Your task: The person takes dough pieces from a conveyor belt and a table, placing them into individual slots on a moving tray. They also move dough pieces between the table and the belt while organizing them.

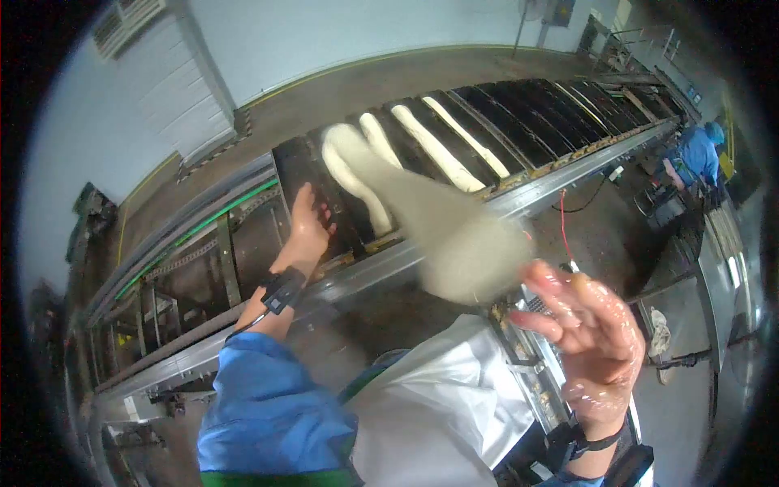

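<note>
A thick length of pale dough (454,231), smeared by motion, stretches through the air from the conveyor to just beside my right hand. My right hand (596,341) is wet and shiny, its fingers apart and curved, with the dough's wide end near the fingertips. Over the dark conveyor slats, my left hand (308,227) is open with nothing in it. Just right of it, a bent dough strip (357,183) lies on a slat, partly joined in view with the blurred length. Further right rest more dough strips, including a long one (438,150) and a thinner one (466,138).
The slatted conveyor (519,114) runs away to the upper right, with a metal rail (560,183) along its near side. A person in blue (694,154) is at the far right. A red cord (564,223) hangs below the rail. My white apron (442,406) is below.
</note>
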`<state>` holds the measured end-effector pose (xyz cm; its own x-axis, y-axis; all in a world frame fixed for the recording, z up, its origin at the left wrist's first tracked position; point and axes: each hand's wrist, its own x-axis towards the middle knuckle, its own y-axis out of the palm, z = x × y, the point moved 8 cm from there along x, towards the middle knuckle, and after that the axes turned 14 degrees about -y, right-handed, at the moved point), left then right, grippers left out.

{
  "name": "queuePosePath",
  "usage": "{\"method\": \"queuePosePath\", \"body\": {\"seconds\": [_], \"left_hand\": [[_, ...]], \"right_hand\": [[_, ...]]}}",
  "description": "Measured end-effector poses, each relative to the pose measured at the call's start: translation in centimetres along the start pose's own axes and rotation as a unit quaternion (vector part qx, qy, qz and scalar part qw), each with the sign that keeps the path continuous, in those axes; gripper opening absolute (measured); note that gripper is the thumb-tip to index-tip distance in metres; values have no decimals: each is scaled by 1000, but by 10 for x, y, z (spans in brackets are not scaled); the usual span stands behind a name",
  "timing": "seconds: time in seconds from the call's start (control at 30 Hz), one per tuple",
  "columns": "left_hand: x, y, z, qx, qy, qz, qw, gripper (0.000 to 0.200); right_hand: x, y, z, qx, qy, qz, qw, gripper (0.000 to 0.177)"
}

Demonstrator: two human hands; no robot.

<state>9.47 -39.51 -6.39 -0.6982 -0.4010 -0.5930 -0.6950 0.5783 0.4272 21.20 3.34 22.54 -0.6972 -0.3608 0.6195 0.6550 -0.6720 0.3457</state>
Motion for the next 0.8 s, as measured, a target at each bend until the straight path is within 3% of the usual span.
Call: {"method": "queuePosePath", "body": {"seconds": [0.03, 0.07, 0.1, 0.13, 0.2, 0.23, 0.27, 0.33, 0.37, 0.4, 0.43, 0.47, 0.53, 0.57, 0.6, 0.63, 0.67, 0.73, 0.8], "left_hand": [[-4, -5, -1, -26, -20, 39, 999, 67], [-9, -8, 1, -52, -40, 78, 995, 70], [-54, 6, -9, -26, 4, 100, 995, 71], [-84, 19, -17, -13, 31, 118, 992, 60], [-46, -24, -13, 57, 2, 95, 994, 46], [-48, -28, -10, 63, -70, 95, 991, 29], [-50, -28, -9, 63, -73, 92, 991, 29], [-69, -26, -36, 200, 104, -18, 974, 33], [-65, -33, -41, 227, 108, -48, 967, 48], [-71, -35, -47, 266, 201, -6, 943, 59], [-50, -62, -53, 278, 201, -67, 937, 67], [-72, -51, -58, 311, 164, -160, 922, 67], [-68, -51, -74, 397, 207, -207, 870, 60], [-51, -65, -82, 411, 318, -240, 820, 61], [-49, -51, -87, 429, 424, -216, 768, 63], [-90, 5, -82, 466, 432, -219, 741, 62], [-78, 24, -75, 438, 446, -184, 759, 60], [-95, 102, -43, 497, 506, -68, 702, 58], [-100, 165, 8, 518, 553, 35, 652, 47]], "right_hand": [[8, 6, -3, -45, 7, 72, 996, 75], [8, 2, -4, -42, 10, 74, 996, 75], [9, -10, -3, -65, -4, 58, 996, 74], [8, -24, 0, -87, -20, 42, 995, 74], [-2, -65, 7, -153, 1, -35, 988, 73], [-8, -87, 10, -214, 13, -39, 976, 68], [-22, -114, 11, -271, 48, -64, 959, 63], [-58, -165, 15, -371, 106, -107, 916, 51], [-80, -191, 19, -415, 127, -128, 892, 45], [-110, -219, 23, -442, 169, -172, 864, 44], [-145, -247, 27, -467, 205, -222, 831, 43], [-181, -267, 30, -477, 196, -241, 822, 43], [-254, -296, 51, -596, 217, -281, 720, 46], [-276, -297, 66, -673, 254, -250, 649, 48], [-299, -300, 81, -737, 296, -217, 568, 51], [-331, -308, 94, -780, 313, -189, 509, 54], [-359, -309, 104, -785, 314, -215, 489, 54], [-405, -299, 131, -869, 289, -248, 316, 59], [-465, -291, 150, -872, 303, -282, 262, 60]]}}
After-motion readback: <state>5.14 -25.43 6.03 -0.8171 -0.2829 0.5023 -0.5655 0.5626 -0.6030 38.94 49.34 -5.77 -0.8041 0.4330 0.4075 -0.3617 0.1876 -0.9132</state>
